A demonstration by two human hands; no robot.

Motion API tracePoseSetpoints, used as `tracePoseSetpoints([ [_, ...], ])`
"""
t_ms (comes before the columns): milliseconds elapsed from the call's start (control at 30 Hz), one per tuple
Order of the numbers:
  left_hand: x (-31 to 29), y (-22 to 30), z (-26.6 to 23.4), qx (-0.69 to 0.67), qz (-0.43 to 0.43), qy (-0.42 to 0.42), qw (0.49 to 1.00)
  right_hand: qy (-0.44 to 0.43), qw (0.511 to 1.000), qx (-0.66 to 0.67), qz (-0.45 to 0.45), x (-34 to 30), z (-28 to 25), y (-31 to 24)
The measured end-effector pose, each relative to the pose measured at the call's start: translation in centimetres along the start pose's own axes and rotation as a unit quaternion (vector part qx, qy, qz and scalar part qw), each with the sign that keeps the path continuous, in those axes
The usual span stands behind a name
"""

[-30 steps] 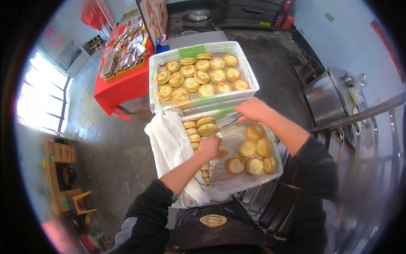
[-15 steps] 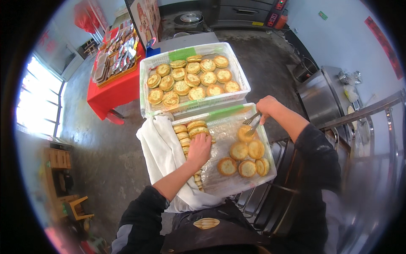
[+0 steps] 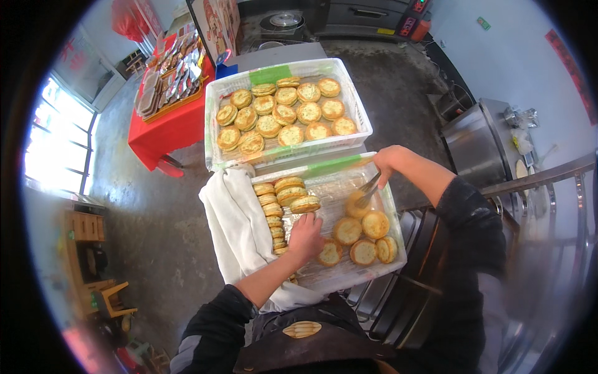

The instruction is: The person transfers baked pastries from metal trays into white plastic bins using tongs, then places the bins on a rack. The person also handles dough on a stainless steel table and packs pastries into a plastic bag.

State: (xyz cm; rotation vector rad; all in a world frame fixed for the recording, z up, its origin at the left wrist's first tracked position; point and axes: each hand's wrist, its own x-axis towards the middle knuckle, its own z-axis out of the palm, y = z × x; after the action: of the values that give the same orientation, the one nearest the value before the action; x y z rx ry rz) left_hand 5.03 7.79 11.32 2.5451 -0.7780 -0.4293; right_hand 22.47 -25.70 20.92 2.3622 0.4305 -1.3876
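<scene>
My right hand (image 3: 387,163) grips metal tongs (image 3: 369,187), whose tips point down onto a round golden flatbread (image 3: 357,204) in the right part of the nearer crate (image 3: 398,243). Several more flatbreads lie around that one, mostly flat. My left hand (image 3: 306,237) is in the middle of this crate, fingers a little apart, with nothing visible in them. Just beyond its fingertips, a flatbread (image 3: 305,204) leans against the row of stacked flatbreads (image 3: 273,210) on the left. A white cloth (image 3: 227,215) drapes over the crate's left side and partly covers that row.
Behind stands a second white crate (image 3: 364,128) holding many flatbreads. To the left, a red-covered table (image 3: 156,140) carries trays of packaged goods. Metal racks (image 3: 414,293) stand close on the right, with a steel cabinet (image 3: 473,140) farther off. A wooden stool (image 3: 112,299) is at lower left.
My left hand has drawn back from the stacked row toward me and slightly right, leaving a flatbread uncovered at its edge. The tongs have shifted slightly and look more closed over the flatbread.
</scene>
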Motion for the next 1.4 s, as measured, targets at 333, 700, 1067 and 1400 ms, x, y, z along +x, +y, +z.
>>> tracePoseSetpoints([
  [333,-0.4,0.9,4.3,-0.082,-0.12,-0.126,0.981,-0.031,0.991,0.117,-0.052,1.0,2.5,-1.4],
  [700,-1.7,-0.4,2.9,-0.044,-0.063,-0.264,0.961,-0.045,0.953,0.294,-0.057,1.4,3.3,-1.3],
  [1067,-1.3,-2.4,-5.2,-0.07,0.025,-0.095,0.993,0.004,0.954,0.264,-0.143,2.0,5.4,-5.5],
  [1400,1.2,-4.9,-5.7,-0.057,0.009,0.147,0.987,0.163,0.972,0.056,-0.16,-3.8,4.5,-7.3],
])
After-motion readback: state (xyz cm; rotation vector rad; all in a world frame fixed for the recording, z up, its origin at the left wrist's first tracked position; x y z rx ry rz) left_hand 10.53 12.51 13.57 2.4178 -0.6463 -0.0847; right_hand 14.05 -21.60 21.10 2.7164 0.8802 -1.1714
